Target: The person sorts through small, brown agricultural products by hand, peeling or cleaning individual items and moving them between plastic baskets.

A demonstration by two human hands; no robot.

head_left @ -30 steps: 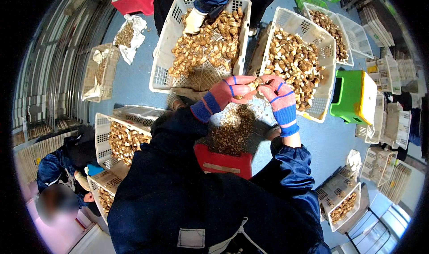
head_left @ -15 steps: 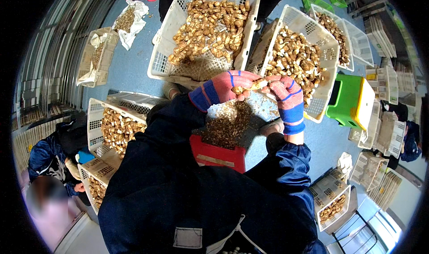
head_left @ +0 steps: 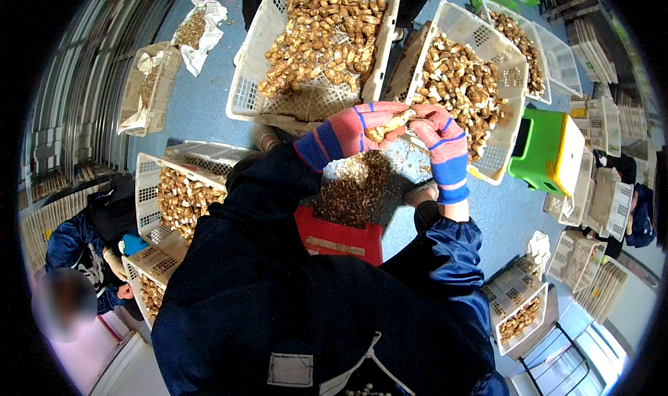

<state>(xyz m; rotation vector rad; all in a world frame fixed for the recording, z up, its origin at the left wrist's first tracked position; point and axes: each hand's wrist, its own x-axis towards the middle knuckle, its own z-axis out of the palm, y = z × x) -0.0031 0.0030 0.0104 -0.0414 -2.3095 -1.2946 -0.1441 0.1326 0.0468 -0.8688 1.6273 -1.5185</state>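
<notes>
Both my hands wear pink knitted gloves with blue stripes and meet in front of me. My left hand [head_left: 356,133] is closed around a pale brown mushroom [head_left: 391,126], which lies slantwise across the fingers. At the mushroom's right end, the fingers of my right hand [head_left: 441,137] are bent and pressed together on it. Whether a small tool is tucked in them I cannot tell. Beyond my left hand stands a white crate [head_left: 240,102] partly filled with brown mushrooms [head_left: 330,37]. A second white crate [head_left: 513,104] of mushrooms is just past my right hand.
Dark trimmings [head_left: 356,191] cover the floor below my hands, beside a red stool [head_left: 341,234]. A green and yellow stool [head_left: 546,149] stands at the right. More mushroom crates [head_left: 147,204] are at my left, near a seated person [head_left: 83,239]. A white cloth [head_left: 198,55] holds scraps.
The mushroom now tilts more, its right end higher, and shows more between my hands. My right hand has shifted slightly up, with its fingers drawn closer over that end.
</notes>
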